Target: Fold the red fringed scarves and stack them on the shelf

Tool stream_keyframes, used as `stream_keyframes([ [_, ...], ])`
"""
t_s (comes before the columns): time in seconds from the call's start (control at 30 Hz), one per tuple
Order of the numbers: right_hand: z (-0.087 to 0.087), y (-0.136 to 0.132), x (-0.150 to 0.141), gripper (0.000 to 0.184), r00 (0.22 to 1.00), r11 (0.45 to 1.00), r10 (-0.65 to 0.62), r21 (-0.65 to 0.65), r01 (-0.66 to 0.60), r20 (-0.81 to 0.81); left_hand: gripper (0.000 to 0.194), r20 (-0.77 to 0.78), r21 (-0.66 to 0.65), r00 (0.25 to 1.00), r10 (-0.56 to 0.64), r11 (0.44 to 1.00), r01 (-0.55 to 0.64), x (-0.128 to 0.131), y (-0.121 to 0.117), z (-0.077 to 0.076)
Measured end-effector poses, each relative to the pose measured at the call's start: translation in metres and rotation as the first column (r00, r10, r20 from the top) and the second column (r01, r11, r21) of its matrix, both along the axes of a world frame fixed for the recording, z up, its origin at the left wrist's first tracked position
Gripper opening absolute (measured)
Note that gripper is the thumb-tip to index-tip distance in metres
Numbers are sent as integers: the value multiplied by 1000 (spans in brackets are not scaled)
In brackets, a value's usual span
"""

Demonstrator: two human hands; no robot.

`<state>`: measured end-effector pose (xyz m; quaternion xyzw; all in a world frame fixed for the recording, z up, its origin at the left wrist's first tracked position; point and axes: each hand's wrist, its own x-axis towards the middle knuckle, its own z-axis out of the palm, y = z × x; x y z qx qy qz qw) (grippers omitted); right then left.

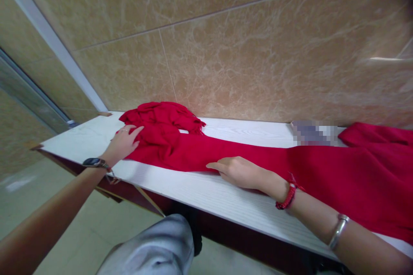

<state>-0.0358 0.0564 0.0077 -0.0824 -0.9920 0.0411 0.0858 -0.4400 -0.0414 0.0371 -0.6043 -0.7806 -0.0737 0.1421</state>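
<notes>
A long red scarf (193, 150) with fringe at one end stretches along a narrow white table. Its left end is bunched in loose folds against the wall, while the middle lies fairly flat. My left hand (121, 142) rests on the scarf's left edge with fingers spread. Toward the middle, my right hand (240, 172) lies on the near edge of the cloth, its index finger stretched to the left. The other right fingers are partly hidden under the hand. On the right, the cloth widens and is folded over at the back.
The white tabletop (190, 184) runs along a brown marbled tile wall (206, 68). A blurred-out flat object (312, 133) lies behind the scarf at the back. Below the table's front edge are dark red panels and my grey-clad leg (155, 245).
</notes>
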Motion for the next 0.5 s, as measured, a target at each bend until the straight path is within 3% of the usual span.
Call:
stream_keyframes([
  [0.07,2,-1,-1,40,1000,998,-22,-60,22,-4,42,-108,-119,971,-212,973,199,22,7,-7],
  [0.13,3,0,-1,41,999,993,-42,-111,40,-16,33,-193,-272,882,-430,887,373,41,12,-14],
  [0.2,2,1,-1,42,997,985,-67,-163,60,-32,27,-247,-362,810,-532,826,433,55,15,-20],
  [0.37,-2,5,-1,43,994,966,-80,-254,58,-77,22,-312,-392,792,-524,831,395,64,21,-26],
  [0.5,-4,6,1,42,993,962,-62,-270,33,-100,25,-283,-292,843,-457,879,377,55,21,-22],
])
